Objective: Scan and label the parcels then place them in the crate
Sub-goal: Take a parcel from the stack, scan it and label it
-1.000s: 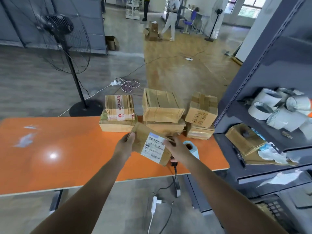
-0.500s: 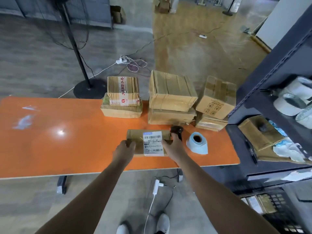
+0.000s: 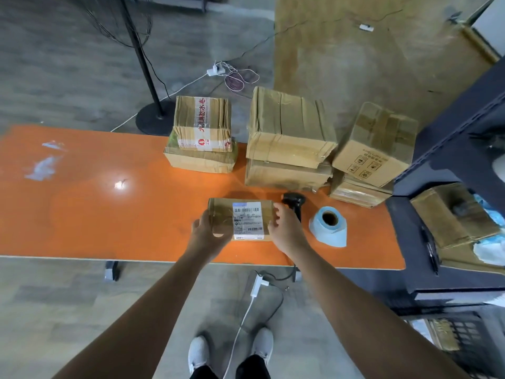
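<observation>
Between left hand (image 3: 209, 228) and right hand (image 3: 284, 231), the parcel (image 3: 240, 217) is gripped, each curled round one end; scanner (image 3: 293, 201) just beyond the right

A parcel-packing station in a warehouse or dispatch hall. Across the middle, a long orange worktable (image 3: 82, 214) stacked along its far edge with taped cardboard boxes (image 3: 289, 138); nearer the front, a small parcel (image 3: 218, 210) bearing a barcode shipping label (image 3: 247, 224), a black handheld scanner (image 3: 293, 201) and a blue label roll (image 3: 329, 231). At right, dark metal shelving (image 3: 451, 149) holding another carton (image 3: 448, 217); lower right, a dark slatted crate (image 3: 464, 340). Upper left, a pedestal fan's stand (image 3: 153, 119) on bare grey flooring (image 3: 54, 77) with loose cables (image 3: 237, 77).
</observation>
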Demonstrator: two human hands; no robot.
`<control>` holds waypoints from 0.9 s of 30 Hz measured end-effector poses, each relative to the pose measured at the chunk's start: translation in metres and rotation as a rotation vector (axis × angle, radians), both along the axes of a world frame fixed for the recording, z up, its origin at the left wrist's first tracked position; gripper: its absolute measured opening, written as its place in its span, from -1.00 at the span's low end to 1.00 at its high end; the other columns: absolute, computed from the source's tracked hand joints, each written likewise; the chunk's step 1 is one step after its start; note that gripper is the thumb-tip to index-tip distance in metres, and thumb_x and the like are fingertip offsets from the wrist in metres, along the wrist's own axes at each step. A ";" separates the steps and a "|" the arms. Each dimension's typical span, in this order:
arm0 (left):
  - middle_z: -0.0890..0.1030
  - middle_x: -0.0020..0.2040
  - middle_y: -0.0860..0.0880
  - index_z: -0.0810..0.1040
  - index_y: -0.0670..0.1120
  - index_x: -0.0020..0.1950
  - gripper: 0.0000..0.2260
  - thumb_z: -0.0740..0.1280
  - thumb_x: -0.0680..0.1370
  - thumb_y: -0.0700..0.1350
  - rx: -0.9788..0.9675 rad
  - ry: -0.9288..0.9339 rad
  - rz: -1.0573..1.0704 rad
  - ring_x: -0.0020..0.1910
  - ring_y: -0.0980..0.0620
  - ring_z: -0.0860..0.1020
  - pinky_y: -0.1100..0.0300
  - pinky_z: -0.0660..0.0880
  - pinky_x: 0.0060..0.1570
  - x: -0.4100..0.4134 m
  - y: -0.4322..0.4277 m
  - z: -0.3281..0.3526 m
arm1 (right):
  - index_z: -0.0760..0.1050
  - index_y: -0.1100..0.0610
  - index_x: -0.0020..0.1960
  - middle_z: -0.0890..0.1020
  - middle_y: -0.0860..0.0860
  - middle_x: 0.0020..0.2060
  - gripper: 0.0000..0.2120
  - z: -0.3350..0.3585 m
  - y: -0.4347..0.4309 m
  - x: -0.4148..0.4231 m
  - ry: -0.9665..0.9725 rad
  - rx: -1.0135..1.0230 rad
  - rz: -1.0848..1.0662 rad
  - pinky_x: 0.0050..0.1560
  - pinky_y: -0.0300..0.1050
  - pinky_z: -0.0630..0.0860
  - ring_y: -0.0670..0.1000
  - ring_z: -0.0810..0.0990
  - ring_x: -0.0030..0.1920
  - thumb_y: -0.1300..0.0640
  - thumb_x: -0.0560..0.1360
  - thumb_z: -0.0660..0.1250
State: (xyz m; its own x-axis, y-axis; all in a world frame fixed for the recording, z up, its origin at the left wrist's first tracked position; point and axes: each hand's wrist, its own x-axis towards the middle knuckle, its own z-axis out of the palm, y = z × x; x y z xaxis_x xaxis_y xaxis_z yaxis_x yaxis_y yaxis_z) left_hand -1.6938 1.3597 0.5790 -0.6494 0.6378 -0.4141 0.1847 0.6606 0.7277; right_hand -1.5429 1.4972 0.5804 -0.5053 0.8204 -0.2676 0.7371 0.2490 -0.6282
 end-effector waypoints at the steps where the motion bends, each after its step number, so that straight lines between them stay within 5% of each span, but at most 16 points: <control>1: 0.41 0.24 -0.08 0.27 0.02 0.47 -0.33 0.47 0.42 0.02 -0.026 0.046 -0.014 0.32 -0.10 0.35 0.09 0.32 0.28 0.001 0.001 0.001 | 0.31 0.12 0.46 0.48 0.08 0.26 -0.55 0.001 0.002 0.002 -0.019 0.095 -0.018 0.11 -0.10 0.50 0.05 0.53 0.17 0.19 0.59 0.25; 4: 0.35 0.37 -0.14 0.15 0.00 0.54 -0.21 0.47 0.42 0.09 -0.091 0.208 -0.071 0.39 -0.13 0.25 0.00 0.19 0.39 0.007 0.004 0.005 | 0.34 0.09 0.41 0.43 0.10 0.25 -0.59 0.002 0.009 0.012 -0.121 0.211 -0.136 0.20 0.04 0.50 0.12 0.44 0.26 0.14 0.58 0.27; 8: 0.24 0.45 -0.14 0.06 0.02 0.57 -0.15 0.45 0.42 0.15 -0.120 0.295 -0.094 0.41 -0.21 0.21 -0.13 0.31 0.34 0.013 0.009 0.016 | 0.32 0.19 0.34 0.43 0.16 0.22 -0.62 -0.001 0.017 0.013 -0.225 0.107 -0.276 -0.02 0.00 0.49 0.17 0.48 0.17 0.02 0.61 0.25; 12: 0.16 0.51 -0.11 0.00 0.02 0.58 -0.11 0.42 0.42 0.23 -0.181 0.394 -0.161 0.46 -0.19 0.14 -0.17 0.33 0.35 0.013 0.009 0.020 | 0.26 0.21 0.41 0.47 0.21 0.27 -0.56 -0.009 0.026 0.007 -0.243 -0.065 -0.329 0.06 0.08 0.53 0.22 0.51 0.23 0.00 0.63 0.23; 16: 0.04 0.56 -0.06 -0.08 0.06 0.59 -0.07 0.40 0.42 0.27 -0.246 0.497 -0.294 0.53 -0.16 0.01 -0.17 0.23 0.40 0.012 0.001 0.021 | 0.34 0.25 0.30 0.57 0.17 0.02 -0.66 -0.011 0.024 0.013 -0.134 -0.179 -0.366 -0.43 -0.19 0.33 0.11 0.56 -0.13 0.07 0.63 0.24; 18: -0.02 0.58 -0.05 -0.12 0.07 0.59 -0.06 0.38 0.42 0.31 -0.264 0.542 -0.367 0.54 -0.15 -0.04 -0.17 0.18 0.43 0.010 -0.002 0.022 | 0.41 0.28 0.23 0.53 0.09 -0.19 -0.70 -0.007 0.018 0.020 -0.058 -0.191 -0.405 -0.50 -0.22 0.28 0.00 0.49 -0.33 0.10 0.61 0.26; 23: -0.12 0.60 -0.04 -0.14 0.06 0.59 -0.10 0.31 0.46 0.34 -0.296 0.583 -0.532 0.56 -0.19 -0.12 -0.18 0.09 0.48 0.000 -0.009 0.028 | 0.35 0.15 0.10 0.53 0.12 -0.25 -0.77 0.029 -0.005 0.031 0.144 -0.266 -0.480 -0.33 0.00 0.59 0.11 0.58 -0.34 0.11 0.50 0.30; 27: -0.16 0.60 -0.05 -0.15 0.07 0.59 -0.16 0.20 0.50 0.38 -0.296 0.629 -0.657 0.56 -0.20 -0.15 -0.19 0.06 0.47 -0.006 -0.015 0.037 | 0.39 0.18 0.08 0.53 0.13 -0.24 -0.78 0.060 -0.025 0.025 0.192 -0.308 -0.514 -0.21 0.08 0.60 0.11 0.55 -0.30 0.10 0.51 0.29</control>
